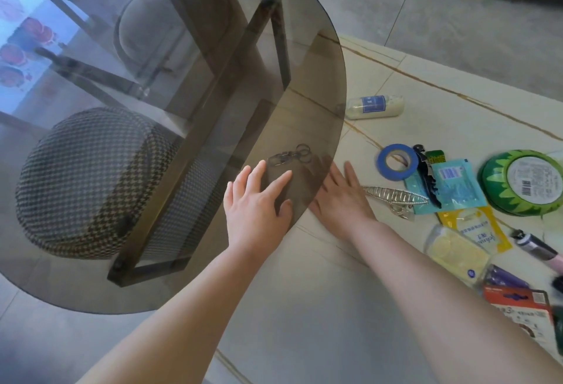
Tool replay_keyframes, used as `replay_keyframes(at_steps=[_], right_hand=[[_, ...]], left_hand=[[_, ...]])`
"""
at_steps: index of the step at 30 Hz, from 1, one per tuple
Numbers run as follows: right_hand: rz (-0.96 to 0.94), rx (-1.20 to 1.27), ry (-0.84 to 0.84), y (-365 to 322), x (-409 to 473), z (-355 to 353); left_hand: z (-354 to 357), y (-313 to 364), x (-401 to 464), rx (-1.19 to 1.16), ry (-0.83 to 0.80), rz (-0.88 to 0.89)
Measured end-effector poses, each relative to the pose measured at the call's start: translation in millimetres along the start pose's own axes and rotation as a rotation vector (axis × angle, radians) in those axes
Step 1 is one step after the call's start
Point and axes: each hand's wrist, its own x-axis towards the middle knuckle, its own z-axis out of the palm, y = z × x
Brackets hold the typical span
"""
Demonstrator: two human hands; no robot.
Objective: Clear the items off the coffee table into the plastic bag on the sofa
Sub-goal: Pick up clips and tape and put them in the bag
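Note:
A metal keyring (289, 153) with a clasp lies on the smoky round glass tabletop (182, 48), near its right edge. My left hand (257, 201) rests flat on the glass just below the keyring, fingers spread and holding nothing. On the lower cream marble table (320, 292) my right hand (341, 198) lies flat, its fingertips showing through the glass edge. Just right of it is a silver hair clip (396, 198). The plastic bag and the sofa are out of view.
On the marble table lie a small bottle (376, 106), blue tape roll (397, 162), teal sachet (454, 188), watermelon-pattern tin (524, 182), yellow packets (457, 246) and a red box (518, 307). A houndstooth stool (91, 182) shows through the glass.

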Motion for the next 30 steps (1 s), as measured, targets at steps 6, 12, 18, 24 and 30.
replay_keyframes(at_steps=[6, 12, 18, 24, 30], right_hand=[[-0.05, -0.023, -0.012, 1.0, 16.6, -2.6], [-0.078, -0.057, -0.036, 9.0, -4.4, 2.9], [-0.045, -0.075, -0.025, 15.9, -44.2, 15.3], [-0.021, -0.074, -0.008, 22.9, -96.4, 24.1], [-0.05, -0.045, 0.22, 39.1, -139.9, 19.9]], left_hand=[[0.7, -0.5, 2.8, 0.015, 0.007, -0.005], [-1.7, 1.1, 3.1, 0.025, -0.039, -0.015], [-4.9, 6.2, 1.6, 0.017, -0.065, -0.043], [-6.8, 16.2, -0.4, 0.001, -0.093, -0.065], [3.1, 39.9, -24.1, -0.029, 0.045, 0.053]])
